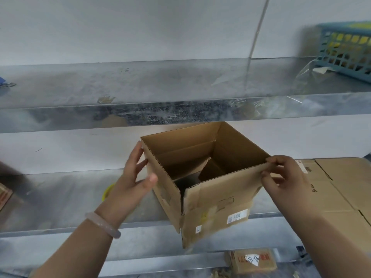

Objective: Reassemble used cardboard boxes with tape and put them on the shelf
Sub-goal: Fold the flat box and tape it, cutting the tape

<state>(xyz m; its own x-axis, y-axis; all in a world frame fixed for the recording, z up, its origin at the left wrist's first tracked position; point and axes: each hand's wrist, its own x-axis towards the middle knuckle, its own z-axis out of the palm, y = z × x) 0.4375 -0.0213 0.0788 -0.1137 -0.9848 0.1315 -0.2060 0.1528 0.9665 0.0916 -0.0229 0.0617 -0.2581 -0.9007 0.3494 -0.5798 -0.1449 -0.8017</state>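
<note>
An open brown cardboard box with white labels is held in the air in front of a metal shelf, its open top facing me. My left hand lies against the box's left wall, fingers straight and thumb forward. My right hand pinches the top edge at the box's right corner between thumb and fingers. Inside, the bottom flaps show a dark gap.
An upper metal shelf carries a blue plastic basket and clear plastic scraps at the right. Flattened cardboard lies on the middle shelf at the right. A yellow ring peeks out behind my left wrist. A small labelled box sits below.
</note>
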